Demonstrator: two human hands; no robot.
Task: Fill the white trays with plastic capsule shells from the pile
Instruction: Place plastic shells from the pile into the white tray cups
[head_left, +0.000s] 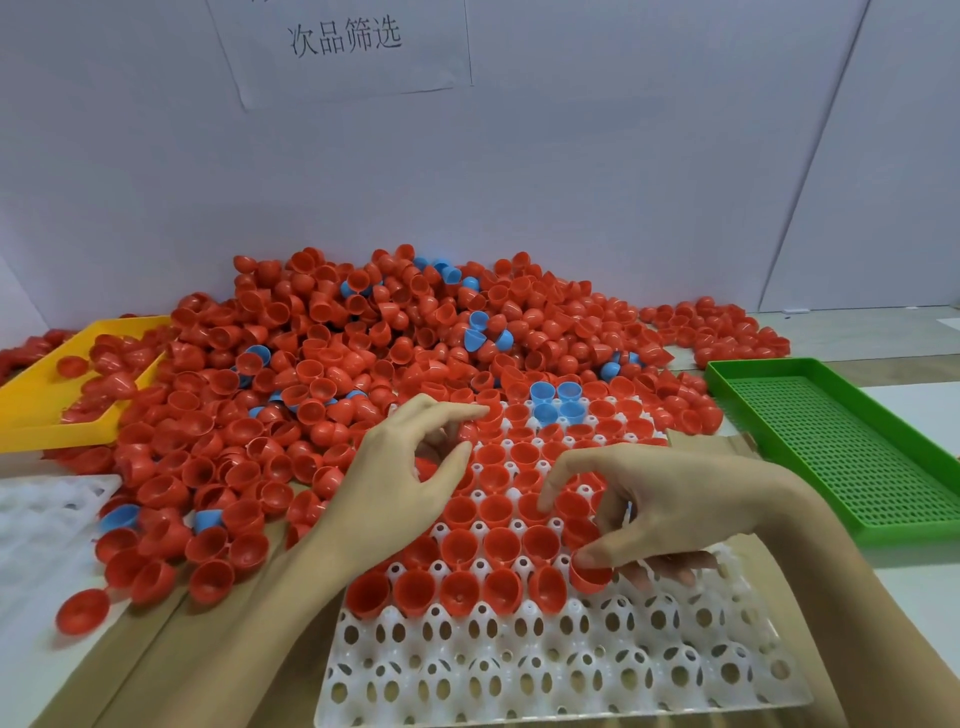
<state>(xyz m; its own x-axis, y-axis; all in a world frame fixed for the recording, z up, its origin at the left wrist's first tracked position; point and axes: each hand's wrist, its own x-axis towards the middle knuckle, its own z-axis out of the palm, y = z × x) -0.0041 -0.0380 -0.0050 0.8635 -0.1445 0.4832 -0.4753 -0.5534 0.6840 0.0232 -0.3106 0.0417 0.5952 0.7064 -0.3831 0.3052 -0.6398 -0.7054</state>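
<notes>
Across the frame's middle spreads one pile of red and blue plastic capsule shells (363, 364); two white perforated trays sit below, one (561, 660) lower centre partly filled, four blue shells (556, 401) among its red, another (36, 519) at left. One green tray (831, 457), one yellow tray (47, 410). Left hand (410, 478) curls loosely, empty; right hand (654, 514) pinches one red shell (589, 574).

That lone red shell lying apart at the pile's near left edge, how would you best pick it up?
The lone red shell lies tilted with its open mouth facing up and toward the camera, clear of the pile. Probably best to pinch its thin rim, one fingertip inside the cup and the thumb outside, coming from above on the near side; the smooth rounded dome would likely slip.
</notes>
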